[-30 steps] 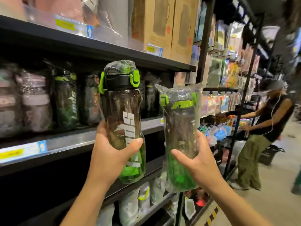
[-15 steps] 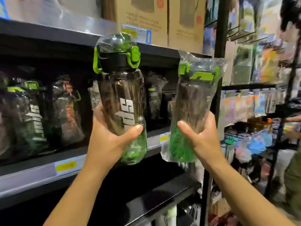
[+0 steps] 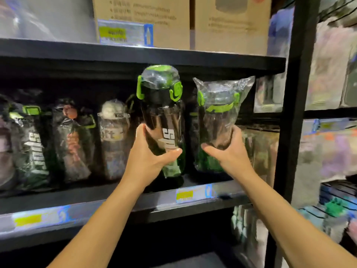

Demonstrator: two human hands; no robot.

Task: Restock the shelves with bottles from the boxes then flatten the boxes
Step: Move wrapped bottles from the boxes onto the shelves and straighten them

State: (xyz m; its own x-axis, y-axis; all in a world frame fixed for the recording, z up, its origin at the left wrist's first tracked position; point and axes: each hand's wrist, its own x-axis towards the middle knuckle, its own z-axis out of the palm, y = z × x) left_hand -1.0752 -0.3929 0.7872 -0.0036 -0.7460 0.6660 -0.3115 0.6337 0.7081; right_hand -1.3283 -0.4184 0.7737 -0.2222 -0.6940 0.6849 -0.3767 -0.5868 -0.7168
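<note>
My left hand [image 3: 148, 158] grips a dark sports bottle with green clips [image 3: 161, 113], wrapped in clear plastic, round its lower body. My right hand [image 3: 229, 153] grips a second plastic-bagged bottle with a green handle [image 3: 218, 117]. Both bottles are upright and held over the right end of the black middle shelf [image 3: 116, 196], their bases just above the shelf board. Several wrapped bottles [image 3: 75, 140] stand in a row on that shelf to the left.
Cardboard boxes [image 3: 143, 18] stand on the shelf above, behind a price tag [image 3: 123, 33]. A black upright post [image 3: 295, 113] bounds the bay on the right. Beyond it are blurred shelves of goods [image 3: 332, 144]. More items sit on the lower shelf [image 3: 245, 225].
Both hands have carried the bottles forward and into the middle shelf opening. The view has turned towards the shelf, and the person in the aisle is out of frame.
</note>
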